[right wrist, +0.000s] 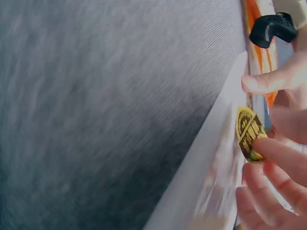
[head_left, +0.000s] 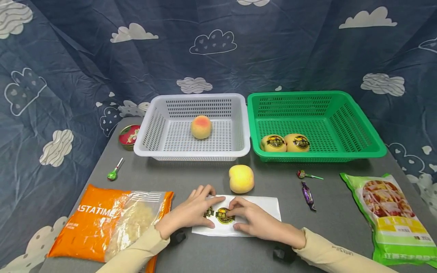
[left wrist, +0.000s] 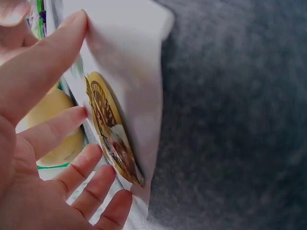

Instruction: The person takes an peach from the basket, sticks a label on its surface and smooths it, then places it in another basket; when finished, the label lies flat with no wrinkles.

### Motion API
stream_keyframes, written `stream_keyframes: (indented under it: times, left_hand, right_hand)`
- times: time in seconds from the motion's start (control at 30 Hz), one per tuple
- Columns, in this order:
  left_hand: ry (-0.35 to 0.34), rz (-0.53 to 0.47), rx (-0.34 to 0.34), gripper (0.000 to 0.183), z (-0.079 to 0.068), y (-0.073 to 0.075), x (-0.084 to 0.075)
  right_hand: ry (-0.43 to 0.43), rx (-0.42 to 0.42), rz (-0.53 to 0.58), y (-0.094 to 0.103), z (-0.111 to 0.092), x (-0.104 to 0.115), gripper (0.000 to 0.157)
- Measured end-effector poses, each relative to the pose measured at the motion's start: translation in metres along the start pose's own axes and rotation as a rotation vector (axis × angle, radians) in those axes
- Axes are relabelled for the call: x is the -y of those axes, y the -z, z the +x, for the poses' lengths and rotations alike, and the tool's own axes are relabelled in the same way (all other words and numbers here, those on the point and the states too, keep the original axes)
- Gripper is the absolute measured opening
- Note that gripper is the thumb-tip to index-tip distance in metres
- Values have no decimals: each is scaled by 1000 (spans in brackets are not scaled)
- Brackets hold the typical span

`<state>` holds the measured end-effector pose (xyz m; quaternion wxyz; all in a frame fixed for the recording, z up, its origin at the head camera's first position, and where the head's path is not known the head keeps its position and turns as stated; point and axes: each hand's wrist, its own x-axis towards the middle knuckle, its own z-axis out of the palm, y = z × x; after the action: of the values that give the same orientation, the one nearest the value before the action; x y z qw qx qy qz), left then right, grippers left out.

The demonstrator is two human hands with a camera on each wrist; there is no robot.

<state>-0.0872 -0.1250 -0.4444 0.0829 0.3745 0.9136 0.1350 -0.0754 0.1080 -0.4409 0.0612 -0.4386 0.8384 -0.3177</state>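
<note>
A white sheet [head_left: 259, 206] lies on the table and bears round black-and-gold stickers [head_left: 223, 216]. My left hand [head_left: 191, 210] rests at the sheet's left part, its thumb and fingers spread around a partly covered sticker [left wrist: 112, 132]. My right hand [head_left: 254, 218] touches the right sticker with bent fingers, and in the right wrist view a fingertip lies against this sticker [right wrist: 249, 134]. Its thumb stands apart, over the sheet. Just beyond the sheet sits a bare yellow peach [head_left: 241, 179]. Two stickered peaches [head_left: 297, 143] lie in the green basket [head_left: 317, 154], and one peach [head_left: 201, 127] in the white basket [head_left: 191, 153].
An orange pasta bag [head_left: 92, 220] lies left, a green food bag [head_left: 396, 216] right. A green lollipop [head_left: 112, 175] and round tin [head_left: 129, 135] are at left. Another lollipop [head_left: 301, 174] and a purple-wrapped candy [head_left: 308, 195] lie below the green basket.
</note>
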Motion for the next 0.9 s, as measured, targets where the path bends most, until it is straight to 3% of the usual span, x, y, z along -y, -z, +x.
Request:
stream_keyframes:
  times: [0.1,0.23,0.4,0.53,0.6,0.73,0.9]
  left_hand:
    - [-1,3,7,73,1,1,0]
    - [12,-55,-2,68,3,5,0]
    - [65,-308,-156,56,15,17,2]
    - [82,-518,-304,47,32,25,-1]
    - [72,-567,-342,42,42,25,-3]
    - [75,-541,-378,28,60,21,-9]
    - [112,-523,-380,17,72,15,-10]
  right_hand:
    - [-25,-105,103,6,3,-1,21]
    - [-69,-262,152,22,10,-4,21]
    - [-132,-420,152,43,20,-15,24]
    - [-181,-451,154,52,25,-27,25]
    - [-189,-461,144,53,26,-31,25]
    - [-210,-460,127,52,25,-37,24]
    - [-249,-436,122,49,23,-41,19]
